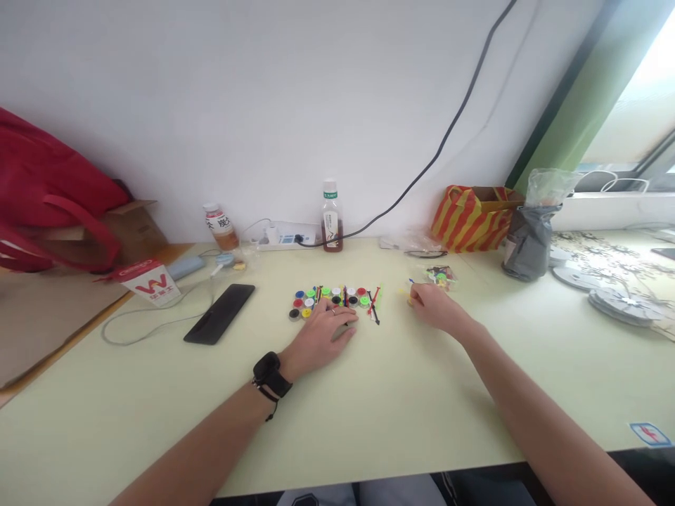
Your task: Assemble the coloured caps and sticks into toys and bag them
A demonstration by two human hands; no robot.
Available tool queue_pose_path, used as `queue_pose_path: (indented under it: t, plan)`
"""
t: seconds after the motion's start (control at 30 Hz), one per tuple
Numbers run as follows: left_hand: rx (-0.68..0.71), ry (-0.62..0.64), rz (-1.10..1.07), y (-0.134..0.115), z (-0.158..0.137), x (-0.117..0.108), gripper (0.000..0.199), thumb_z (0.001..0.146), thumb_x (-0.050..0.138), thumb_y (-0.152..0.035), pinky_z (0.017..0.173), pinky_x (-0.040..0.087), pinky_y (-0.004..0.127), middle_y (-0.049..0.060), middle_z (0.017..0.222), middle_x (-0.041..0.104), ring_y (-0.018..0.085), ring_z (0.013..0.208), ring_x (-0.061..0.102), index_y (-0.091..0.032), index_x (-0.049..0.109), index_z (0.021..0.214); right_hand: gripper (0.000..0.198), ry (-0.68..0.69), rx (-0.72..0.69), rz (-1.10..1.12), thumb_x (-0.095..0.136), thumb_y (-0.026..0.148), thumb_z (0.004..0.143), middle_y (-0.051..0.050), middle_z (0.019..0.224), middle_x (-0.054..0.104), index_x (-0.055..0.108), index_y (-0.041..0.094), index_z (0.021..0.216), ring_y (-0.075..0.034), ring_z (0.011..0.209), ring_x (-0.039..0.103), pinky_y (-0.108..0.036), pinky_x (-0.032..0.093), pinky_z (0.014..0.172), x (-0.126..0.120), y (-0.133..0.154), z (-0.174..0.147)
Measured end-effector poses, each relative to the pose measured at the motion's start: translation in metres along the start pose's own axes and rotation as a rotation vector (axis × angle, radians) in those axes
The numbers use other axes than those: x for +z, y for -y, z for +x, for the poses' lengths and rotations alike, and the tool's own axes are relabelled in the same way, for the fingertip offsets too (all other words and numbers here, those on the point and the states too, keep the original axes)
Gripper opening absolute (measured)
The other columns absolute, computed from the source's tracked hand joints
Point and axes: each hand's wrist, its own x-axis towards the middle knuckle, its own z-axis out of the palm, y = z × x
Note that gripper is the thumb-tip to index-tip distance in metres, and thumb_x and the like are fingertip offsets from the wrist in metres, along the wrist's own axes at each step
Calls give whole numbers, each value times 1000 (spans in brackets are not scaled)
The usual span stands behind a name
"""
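Note:
My left hand (321,332) lies over the near side of a cluster of small round coloured discs (309,313), fingers stretched out and thumb apart. Black, white, red, blue, green and yellow discs stand in rows, partly hidden by the fingers. Thin coloured plastic arrows (374,306), red, black and green, lie crossed at the right end of the rows. Further right, my right hand (435,307) is closed in a pinch just above the table. Yellow and blue bits of small plastic arrows (410,282) show at its fingertips; the rest is hidden.
A clear bag of coloured pieces (441,276) lies behind my right hand. A black phone (220,314), a white-and-red box (152,284) and a cable are at left. Bottles (332,221), a power strip (289,234) and a striped bag (469,219) line the wall.

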Motion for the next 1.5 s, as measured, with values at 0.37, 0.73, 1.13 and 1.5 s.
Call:
queue_pose_path:
  t: [0.37,0.73,1.13,1.5]
  plan:
    - [-7,-21,42,8,3,0,27,97,57,-30,100,42,53,5,120,75,31,106,56,-28,77,115,23,-217,-289,3,52,17,95,-10,114,69,65,21,114,-26,103,61,-36,44,83,11,30,-12]
    - [-8,13,136,4,-2,4,61,98,61,-44,114,35,56,8,160,45,36,133,42,-33,45,156,20,-112,-416,101,53,16,98,-8,104,70,71,22,105,-24,100,60,-37,46,86,27,55,-20]
    - [48,-53,179,1,4,5,28,102,53,-25,109,42,52,4,121,67,27,113,52,-28,67,127,18,-157,-315,111,56,13,96,-6,99,72,71,23,98,-23,100,62,-33,44,82,42,56,-10]
    - [54,-108,62,2,7,4,16,100,60,-27,98,46,45,3,108,71,25,108,54,-29,73,110,13,-121,-265,598,60,29,91,-3,82,71,67,21,84,-16,67,50,-30,41,65,25,50,0]
